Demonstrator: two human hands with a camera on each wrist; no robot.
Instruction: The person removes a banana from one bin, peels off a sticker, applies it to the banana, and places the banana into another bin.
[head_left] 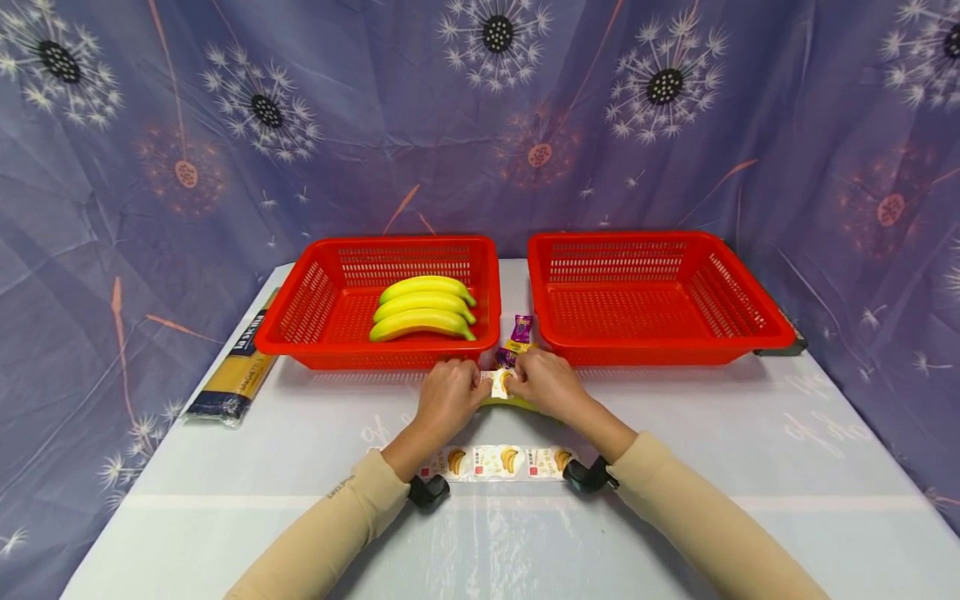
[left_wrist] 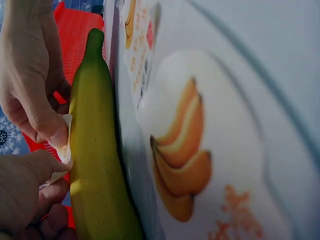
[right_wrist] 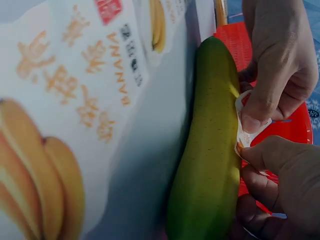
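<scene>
In the head view my left hand point(head_left: 452, 387) and right hand point(head_left: 546, 382) meet just in front of the baskets. Between them they pinch a small white sticker point(head_left: 497, 383) with a banana picture, each thumb and finger at one side. Under the hands a yellow-green banana point(head_left: 517, 402) lies on the table, partly hidden. Both wrist views show the sticker's edge against the upper side of the banana point(left_wrist: 95, 140); I cannot tell whether it adheres. Closer to me lies a strip of banana-print stickers point(head_left: 501, 461) on the table.
A red basket point(head_left: 300, 347) at left holds three bananas point(head_left: 423, 310). A second red basket point(head_left: 660, 343) stands at right. Small purple and yellow packets point(head_left: 522, 327) lie between them. A spaghetti pack point(head_left: 238, 375) lies at the left; a dark object point(head_left: 783, 343) sits behind the right basket.
</scene>
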